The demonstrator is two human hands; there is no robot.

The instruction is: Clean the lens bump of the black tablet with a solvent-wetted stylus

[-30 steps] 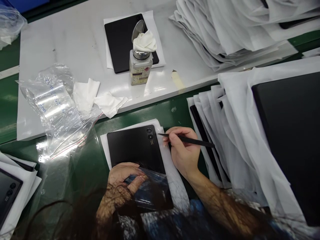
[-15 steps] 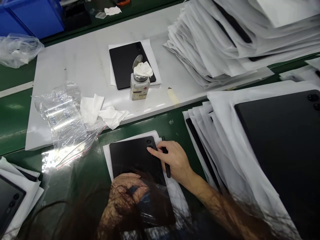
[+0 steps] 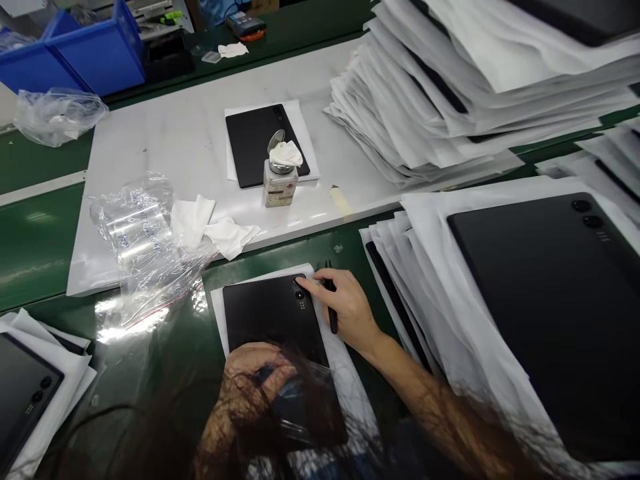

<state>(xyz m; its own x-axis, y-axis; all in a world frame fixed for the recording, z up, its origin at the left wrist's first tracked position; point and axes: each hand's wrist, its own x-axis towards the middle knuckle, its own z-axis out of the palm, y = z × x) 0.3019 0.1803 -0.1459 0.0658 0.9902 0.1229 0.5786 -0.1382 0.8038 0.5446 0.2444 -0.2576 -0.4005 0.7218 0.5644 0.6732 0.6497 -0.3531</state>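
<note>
A black tablet (image 3: 265,313) lies back side up on a white sheet (image 3: 219,319) in front of me. My right hand (image 3: 345,303) holds black tweezers (image 3: 333,320) against the palm, their tips pointing away. Its index fingertip presses on the upper camera lens at the tablet's corner; the lower lens (image 3: 300,295) shows below it. Over the tablet's near left part, my left hand (image 3: 253,377) has thumb and fingers pinched together on what looks like clear plastic film (image 3: 305,393). Loose hair in front blurs this area.
On the white board stand a dispenser bottle (image 3: 280,183) topped with a wipe and another tablet (image 3: 245,143). Crumpled wipes (image 3: 230,237) and a clear zip bag (image 3: 145,247) lie left. Stacks of sheet-wrapped tablets (image 3: 430,127) rise at right; blue bins (image 3: 100,57) stand far left.
My right index fingertip has slid from the lower lens up to the upper one, uncovering the lower lens. The left hand stays pinched in nearly the same place. The camera view has tilted slightly upward.
</note>
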